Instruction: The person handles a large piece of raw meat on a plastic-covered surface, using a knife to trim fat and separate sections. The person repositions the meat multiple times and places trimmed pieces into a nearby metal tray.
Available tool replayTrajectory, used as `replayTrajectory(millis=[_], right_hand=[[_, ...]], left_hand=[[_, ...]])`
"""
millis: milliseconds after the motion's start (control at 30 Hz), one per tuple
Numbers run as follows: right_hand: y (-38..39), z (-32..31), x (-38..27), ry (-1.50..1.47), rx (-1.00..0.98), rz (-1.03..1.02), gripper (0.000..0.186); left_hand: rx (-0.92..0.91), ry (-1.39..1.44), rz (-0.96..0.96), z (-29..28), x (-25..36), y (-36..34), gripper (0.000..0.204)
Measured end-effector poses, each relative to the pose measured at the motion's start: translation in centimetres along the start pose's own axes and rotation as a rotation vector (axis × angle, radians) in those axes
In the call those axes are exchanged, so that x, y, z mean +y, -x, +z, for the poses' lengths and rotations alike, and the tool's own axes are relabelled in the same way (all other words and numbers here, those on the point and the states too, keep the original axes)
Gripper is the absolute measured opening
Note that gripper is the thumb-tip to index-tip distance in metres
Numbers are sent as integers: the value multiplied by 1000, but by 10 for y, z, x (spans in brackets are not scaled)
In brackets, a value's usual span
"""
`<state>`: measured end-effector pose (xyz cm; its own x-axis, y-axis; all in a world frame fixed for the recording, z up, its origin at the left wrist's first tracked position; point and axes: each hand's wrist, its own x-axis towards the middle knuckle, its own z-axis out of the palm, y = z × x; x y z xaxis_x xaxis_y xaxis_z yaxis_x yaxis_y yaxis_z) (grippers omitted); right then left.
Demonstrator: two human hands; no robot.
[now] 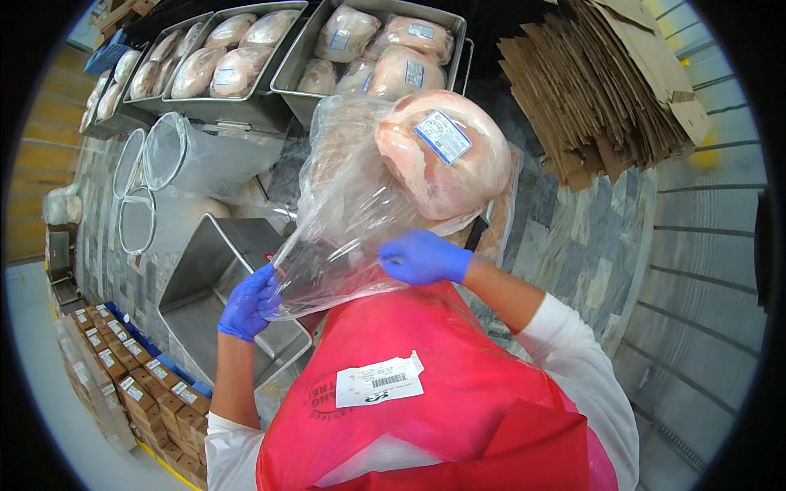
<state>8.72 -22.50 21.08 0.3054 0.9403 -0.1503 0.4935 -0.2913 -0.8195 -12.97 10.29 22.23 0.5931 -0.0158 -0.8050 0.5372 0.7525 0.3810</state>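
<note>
My left hand (250, 303), in a blue glove, is closed on the edge of a large clear plastic bag (352, 200). The film is drawn out toward me and to the left in a loose, wrinkled sheet. My gloved right hand (426, 256) is curled at the film's right side; what its fingers hold, if anything, is hidden. Just beyond that hand lies a big, rounded piece of wrapped meat (458, 176) with a blue-and-white label (443, 137) on top. The bag's far part lies beside the meat on the left.
Metal bins (282, 90) of wrapped meat stand at the back. An angled metal bin (196, 286) and hoop-mouthed clear bags (166, 151) are on the left. Stacked flat cardboard (594, 90) is at the back right, boxes (155, 385) at the lower left. A red apron (409, 360) covers my front.
</note>
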Motion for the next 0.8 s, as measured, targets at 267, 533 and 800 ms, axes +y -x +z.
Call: replayTrajectory(millis=[267, 533, 800], right_hand=[[-56, 8, -18, 255, 30, -45, 20], [-53, -63, 4, -111, 530, -82, 29], [-27, -51, 149, 959, 869, 219, 43]], left_hand=[[-234, -700, 379, 88, -32, -62, 55], [-56, -835, 809, 109, -60, -186, 27], [-435, 383, 31, 111, -65, -242, 42]])
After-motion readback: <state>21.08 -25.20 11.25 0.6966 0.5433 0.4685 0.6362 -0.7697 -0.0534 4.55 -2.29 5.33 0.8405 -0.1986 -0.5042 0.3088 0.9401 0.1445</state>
